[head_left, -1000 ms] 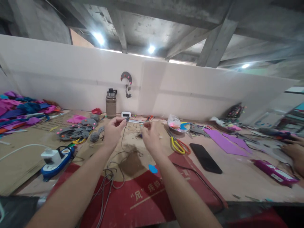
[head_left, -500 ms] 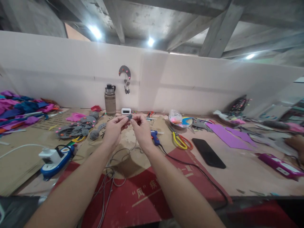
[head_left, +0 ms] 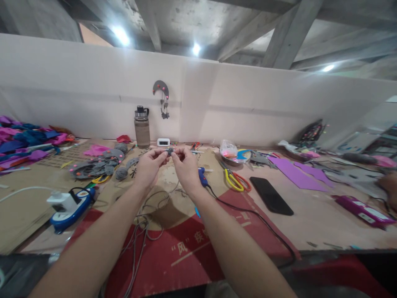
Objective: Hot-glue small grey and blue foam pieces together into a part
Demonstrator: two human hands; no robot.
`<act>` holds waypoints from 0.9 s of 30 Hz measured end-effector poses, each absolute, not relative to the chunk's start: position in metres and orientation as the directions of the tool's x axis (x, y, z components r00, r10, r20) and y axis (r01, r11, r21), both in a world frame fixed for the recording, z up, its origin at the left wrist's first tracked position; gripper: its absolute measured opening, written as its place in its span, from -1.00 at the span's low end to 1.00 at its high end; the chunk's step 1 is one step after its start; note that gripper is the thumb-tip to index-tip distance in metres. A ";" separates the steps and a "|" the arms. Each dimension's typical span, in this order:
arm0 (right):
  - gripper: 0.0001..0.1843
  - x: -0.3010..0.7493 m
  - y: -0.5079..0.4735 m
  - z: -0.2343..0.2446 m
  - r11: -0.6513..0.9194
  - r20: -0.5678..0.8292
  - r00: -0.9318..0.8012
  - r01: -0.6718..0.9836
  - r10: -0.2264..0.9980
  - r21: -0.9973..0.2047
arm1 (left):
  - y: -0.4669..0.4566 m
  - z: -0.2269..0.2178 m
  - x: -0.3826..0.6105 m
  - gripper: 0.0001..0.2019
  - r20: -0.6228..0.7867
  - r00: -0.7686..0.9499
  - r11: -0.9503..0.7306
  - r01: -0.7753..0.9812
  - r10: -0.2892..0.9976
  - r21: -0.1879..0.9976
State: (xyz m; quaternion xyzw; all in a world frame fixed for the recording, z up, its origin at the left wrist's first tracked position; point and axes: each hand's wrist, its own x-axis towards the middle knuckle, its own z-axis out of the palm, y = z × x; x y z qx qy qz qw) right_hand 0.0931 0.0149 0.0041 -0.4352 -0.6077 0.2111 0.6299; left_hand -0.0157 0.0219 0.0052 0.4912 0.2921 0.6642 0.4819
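Note:
My left hand (head_left: 149,166) and my right hand (head_left: 185,165) are raised together over the middle of the table, fingertips meeting. Between them they pinch a small grey felt piece (head_left: 170,151). Grey string (head_left: 145,225) lies in loops on the cardboard below my left forearm. A blue glue gun (head_left: 202,178) lies just right of my right hand, its black cord trailing toward the table's front edge.
Yellow-handled scissors (head_left: 233,181) and a black phone (head_left: 271,200) lie to the right. A bottle (head_left: 142,132) stands at the white wall. Grey felt shapes (head_left: 99,166), a blue-white device (head_left: 68,203) and coloured felt piles (head_left: 25,142) sit left. Another person's hand (head_left: 390,187) is at far right.
My right hand came left to meet my left hand, and both now pinch the grey piece. The view shifted slightly down and the glue gun became visible.

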 end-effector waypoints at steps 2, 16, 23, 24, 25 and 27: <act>-0.88 0.093 0.015 0.004 0.531 0.583 0.172 0.269 0.794 -0.803 | 0.022 0.005 -0.016 -0.87 0.389 -0.062 -0.388 -0.321 0.919 0.864; -0.89 0.100 0.014 0.010 0.410 0.435 0.124 0.186 0.892 -0.893 | 0.022 0.006 -0.020 -0.86 0.452 0.033 -0.445 -0.123 0.892 0.887; -0.86 0.110 0.027 -0.003 0.302 0.293 0.107 -0.075 0.950 -0.950 | 0.020 0.009 -0.019 -0.72 0.282 0.215 -0.184 -0.384 0.935 0.905; -0.85 0.110 0.028 -0.004 0.286 0.276 0.101 -0.092 0.956 -0.954 | 0.020 0.009 -0.019 -0.71 0.267 0.208 -0.170 -0.390 0.941 0.905; -0.85 0.109 0.027 -0.004 0.275 0.266 0.092 -0.101 0.960 -0.956 | 0.020 0.009 -0.019 -0.71 0.257 0.198 -0.165 -0.386 0.946 0.907; -0.85 0.108 0.026 -0.005 0.274 0.267 0.079 -0.102 0.960 -0.956 | 0.019 0.008 -0.018 -0.74 0.250 0.184 -0.172 -0.357 0.951 0.918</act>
